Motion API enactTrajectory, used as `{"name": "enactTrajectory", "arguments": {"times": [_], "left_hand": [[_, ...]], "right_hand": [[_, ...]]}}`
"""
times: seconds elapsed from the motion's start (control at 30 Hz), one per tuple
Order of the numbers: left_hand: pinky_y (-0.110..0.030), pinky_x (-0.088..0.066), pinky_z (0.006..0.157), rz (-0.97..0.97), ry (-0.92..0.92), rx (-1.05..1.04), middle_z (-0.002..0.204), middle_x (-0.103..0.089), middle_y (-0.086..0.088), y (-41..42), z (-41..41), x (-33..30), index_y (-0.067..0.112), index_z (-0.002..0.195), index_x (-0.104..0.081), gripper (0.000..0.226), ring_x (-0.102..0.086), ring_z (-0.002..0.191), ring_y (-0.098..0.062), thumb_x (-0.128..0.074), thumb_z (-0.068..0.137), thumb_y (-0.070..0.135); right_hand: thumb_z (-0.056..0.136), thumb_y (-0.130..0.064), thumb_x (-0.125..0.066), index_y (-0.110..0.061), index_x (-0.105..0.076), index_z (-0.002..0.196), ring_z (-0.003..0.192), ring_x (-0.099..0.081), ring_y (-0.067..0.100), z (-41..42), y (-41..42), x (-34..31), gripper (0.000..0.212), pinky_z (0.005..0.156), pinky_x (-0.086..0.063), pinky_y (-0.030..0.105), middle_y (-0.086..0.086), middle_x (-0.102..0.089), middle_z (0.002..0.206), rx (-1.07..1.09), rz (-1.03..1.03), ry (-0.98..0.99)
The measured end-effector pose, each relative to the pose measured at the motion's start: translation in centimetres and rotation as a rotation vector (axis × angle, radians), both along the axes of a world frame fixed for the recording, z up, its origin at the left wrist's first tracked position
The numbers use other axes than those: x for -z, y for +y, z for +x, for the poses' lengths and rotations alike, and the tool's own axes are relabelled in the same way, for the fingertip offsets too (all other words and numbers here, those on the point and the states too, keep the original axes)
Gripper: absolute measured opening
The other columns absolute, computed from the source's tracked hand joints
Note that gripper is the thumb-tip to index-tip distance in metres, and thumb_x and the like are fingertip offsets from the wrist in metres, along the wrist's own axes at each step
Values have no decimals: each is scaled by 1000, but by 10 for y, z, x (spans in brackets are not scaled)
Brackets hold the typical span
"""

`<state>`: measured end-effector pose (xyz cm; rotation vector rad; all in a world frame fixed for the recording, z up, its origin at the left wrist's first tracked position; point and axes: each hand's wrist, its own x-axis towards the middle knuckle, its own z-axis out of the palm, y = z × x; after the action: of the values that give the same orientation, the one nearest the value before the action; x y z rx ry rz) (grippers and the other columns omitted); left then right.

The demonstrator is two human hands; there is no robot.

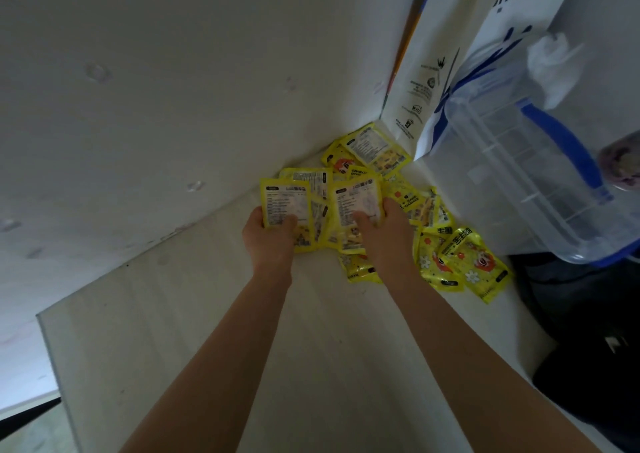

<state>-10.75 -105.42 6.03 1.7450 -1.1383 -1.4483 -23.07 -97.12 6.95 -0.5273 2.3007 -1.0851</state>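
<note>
**Desk:** What do you have on the head view?

**Operator:** I see both arms stretched out over a pale table [207,331], towards the corner where it meets the wall [173,71]. The left hand [268,241] grips a yellow packet, the left packet [286,203]. Its fingers are curled over the lower front and its thumb sits on the left edge.

**Desk:** And the other one?

**Operator:** The right hand [384,237] pinches the right packet [358,203] the same way, fingers on the front, thumb on the right edge. Both packets show their white printed label side to me and stand roughly upright, side by side but apart.

**Desk:** Where do they sit?

**Operator:** Right over the pile of yellow packets [457,262], which spreads across the table from the corner to the right edge. I cannot tell whether the held ones touch it.

**Desk:** Anything nearby?

**Operator:** A white paper bag [426,81] with blue print stands just behind the pile. A clear tub [512,175] with blue trim is on the right, and a dark bag [581,314] lies below it.
</note>
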Motion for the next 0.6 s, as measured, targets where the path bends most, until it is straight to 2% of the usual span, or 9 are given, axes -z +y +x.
{"name": "enactTrajectory", "arguments": {"times": [0.07,0.13,0.2,0.27,0.33,0.43,0.53,0.6], "left_hand": [[-19,-51,58,-43,-22,22,86,-68,5,-4,8,-3,16,98,-64,22,-66,79,-15,-66,81,2],[-19,-53,60,-81,-25,47,92,-67,6,-10,14,-7,18,113,-61,36,-68,84,-13,-66,81,1],[-19,-56,60,-87,18,84,97,-65,8,-16,20,-10,26,132,-50,60,-68,81,-5,-67,82,-1],[-19,-57,62,-77,61,141,100,-66,9,-24,23,-11,30,142,-41,73,-69,79,-1,-70,82,0],[-24,-58,65,-97,12,228,100,-71,5,-32,21,-13,26,134,-52,62,-70,79,-4,-71,80,3],[-16,-53,53,-138,-132,361,87,-73,2,-43,10,-19,16,105,-69,28,-65,58,3,-69,79,4],[-16,-51,49,-146,-122,436,79,-70,2,-52,0,-22,13,97,-69,20,-61,49,3,-68,80,1],[-22,-55,55,-163,-132,489,81,-69,-1,-59,-6,-22,14,96,-68,20,-63,53,-2,-68,81,1]], "right_hand": [[89,-23,-64,-11,-58,110,83,-61,18,-9,7,-3,25,69,-51,30,-1,-61,95,-2,-1,16],[88,-22,-64,-12,-56,113,82,-60,17,-19,13,-4,28,64,-48,22,-1,-61,97,5,4,18],[86,-21,-67,-11,-53,115,85,-60,18,-27,18,-4,33,68,-47,25,-1,-59,99,32,4,21],[84,-19,-70,-13,-50,116,85,-63,20,-33,21,-4,38,74,-53,34,0,-60,100,46,4,21],[84,-15,-71,-16,-46,118,77,-65,13,-37,24,-5,42,72,-58,37,2,-61,103,55,-25,-20],[83,-10,-71,-24,-41,119,78,-66,11,-43,24,-7,50,66,-59,33,7,-62,107,74,-92,-96],[82,-11,-72,-26,-39,128,88,-66,16,-50,16,-7,59,64,-55,21,6,-60,109,68,-98,-135],[83,-14,-71,-16,-50,127,92,-66,18,-53,8,-7,49,68,-53,22,5,-63,108,26,-43,-101]]}}
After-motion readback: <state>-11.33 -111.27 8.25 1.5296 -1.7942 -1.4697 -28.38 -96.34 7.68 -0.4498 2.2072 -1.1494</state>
